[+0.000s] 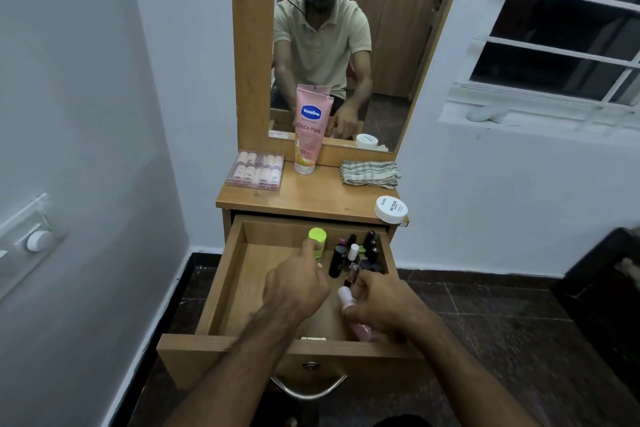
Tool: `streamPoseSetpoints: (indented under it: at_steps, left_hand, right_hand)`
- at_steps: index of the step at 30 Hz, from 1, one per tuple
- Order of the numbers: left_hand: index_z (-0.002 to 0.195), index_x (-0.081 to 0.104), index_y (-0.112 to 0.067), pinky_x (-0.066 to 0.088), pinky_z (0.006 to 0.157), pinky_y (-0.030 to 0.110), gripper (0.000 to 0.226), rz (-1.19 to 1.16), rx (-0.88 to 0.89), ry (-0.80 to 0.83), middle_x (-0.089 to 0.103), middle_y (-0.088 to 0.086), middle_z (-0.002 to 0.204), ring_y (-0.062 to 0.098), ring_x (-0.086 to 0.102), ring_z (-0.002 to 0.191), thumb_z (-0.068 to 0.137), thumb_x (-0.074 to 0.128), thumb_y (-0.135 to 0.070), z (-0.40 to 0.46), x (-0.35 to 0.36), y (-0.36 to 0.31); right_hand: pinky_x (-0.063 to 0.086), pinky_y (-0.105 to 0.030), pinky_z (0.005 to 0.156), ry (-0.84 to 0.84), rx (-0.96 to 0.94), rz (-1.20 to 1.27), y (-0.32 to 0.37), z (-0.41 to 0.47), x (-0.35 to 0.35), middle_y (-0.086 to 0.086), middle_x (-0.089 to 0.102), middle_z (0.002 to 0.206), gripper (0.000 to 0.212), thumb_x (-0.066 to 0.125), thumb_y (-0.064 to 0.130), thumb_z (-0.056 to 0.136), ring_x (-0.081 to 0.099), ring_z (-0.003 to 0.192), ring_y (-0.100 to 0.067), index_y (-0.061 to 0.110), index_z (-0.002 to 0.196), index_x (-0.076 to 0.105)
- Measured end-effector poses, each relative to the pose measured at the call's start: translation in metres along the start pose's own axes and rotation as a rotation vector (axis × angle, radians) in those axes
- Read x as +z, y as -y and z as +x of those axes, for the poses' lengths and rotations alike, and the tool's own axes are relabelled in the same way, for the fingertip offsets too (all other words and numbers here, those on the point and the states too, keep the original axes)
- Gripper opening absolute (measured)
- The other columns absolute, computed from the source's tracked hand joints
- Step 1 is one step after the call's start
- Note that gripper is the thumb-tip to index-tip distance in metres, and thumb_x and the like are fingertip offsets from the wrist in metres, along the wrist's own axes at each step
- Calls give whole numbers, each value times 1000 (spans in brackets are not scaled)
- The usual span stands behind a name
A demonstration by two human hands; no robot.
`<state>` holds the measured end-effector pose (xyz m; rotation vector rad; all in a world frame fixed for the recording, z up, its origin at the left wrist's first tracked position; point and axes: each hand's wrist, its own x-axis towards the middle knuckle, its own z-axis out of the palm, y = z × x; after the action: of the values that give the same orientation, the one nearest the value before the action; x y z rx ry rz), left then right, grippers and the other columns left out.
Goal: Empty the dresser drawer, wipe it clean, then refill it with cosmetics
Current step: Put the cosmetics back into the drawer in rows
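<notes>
Drawer point(221, 274) pulled fully out below the counter point(304, 199); cosmetics cluster at its 1–2 o'clock corner, rest of the floor bare wood. Left hand point(294, 288) reaches in, fingers curled with the forefinger touching the green-capped bottle point(318, 243), which stands upright at 12 o'clock; no full grip yet as far as can be seen. Right hand point(384, 305) holds a pink bottle point(358, 319), fingers wrapped round its middle, above the drawer's 5 o'clock edge. Risk 1: a push from one fingertip high on the green-capped bottle may tip it into the dark nail-polish bottles point(356, 253) just beside it, toppling several. Risk 2: both hands work close together; the right hand could knock the upright white-capped bottle point(353, 253). Risk 3: jar point(390, 209) sits at the counter's 4 o'clock edge, partly overhanging, so a jolt to the dresser could drop it. Cloth point(370, 174) and tube point(310, 130) on the counter are well apart from the action.
</notes>
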<state>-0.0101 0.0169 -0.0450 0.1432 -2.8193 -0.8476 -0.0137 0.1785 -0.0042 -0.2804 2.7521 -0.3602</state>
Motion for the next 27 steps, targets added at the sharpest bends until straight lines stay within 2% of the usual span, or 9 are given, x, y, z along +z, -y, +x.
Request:
streamPoseSetpoints:
  at_steps: [3,7,11,13,18,21,23,25,27]
  left_hand:
    - [135,36,-28,33,53,28,38,31,-1,19,53,-10,72,6,48,59,99,46,-28,0,-1,1]
    - [129,40,-29,29,50,26,32,74,11,38,52,-10,70,6,48,58,98,48,-29,-1,0,0]
    - [128,42,-29,35,57,28,30,84,18,36,53,-11,70,10,51,61,98,48,-30,-1,0,0]
    - [129,42,-28,37,58,29,32,82,13,33,52,-11,69,10,51,61,98,48,-31,-1,1,1]
    - [127,43,-29,41,63,30,30,76,-3,38,55,-9,74,14,55,67,97,48,-32,-1,1,0]
    - [127,43,-29,45,66,31,30,65,-15,52,58,-8,77,16,57,71,97,48,-32,-1,-1,0]
    - [127,43,-29,48,67,32,31,61,-12,52,61,-7,79,17,58,72,96,48,-32,-1,-1,-1]
    - [127,43,-29,48,68,32,31,60,-12,48,62,-7,81,17,59,73,97,48,-33,-1,-1,-2]
    - [127,43,-29,50,69,32,31,70,-15,53,63,-7,81,16,59,73,97,49,-34,-2,-2,-3]
  right_hand:
    - [53,-32,75,11,-2,-97,0,4,-4,1,67,99,27,67,42,89,63,89,-16,21,105,62]
    - [46,-30,69,-91,-56,-222,1,8,6,0,62,92,25,52,43,98,58,82,-18,19,102,61]
    - [49,-32,78,-81,-95,-317,1,7,17,-8,64,106,26,44,32,105,61,96,-24,14,117,58]
    - [44,-30,74,-77,-46,-279,0,8,18,-5,63,102,29,45,37,104,58,90,-21,14,113,60]
    - [46,-29,66,-22,63,-235,-5,14,8,1,56,82,19,69,34,88,59,80,-18,17,91,59]
    - [48,-32,65,-106,110,-174,-10,19,-7,0,59,79,13,63,26,91,60,77,-21,16,82,59]
    - [54,-35,70,-131,135,-133,-12,21,-16,-3,65,86,9,61,23,92,62,80,-20,16,88,66]
    - [57,-36,74,-161,146,-100,-15,21,-21,-1,69,88,9,62,27,91,64,81,-19,20,88,68]
    - [58,-37,74,-234,139,-60,-13,20,-27,5,71,80,12,61,35,89,65,79,-16,26,83,66]
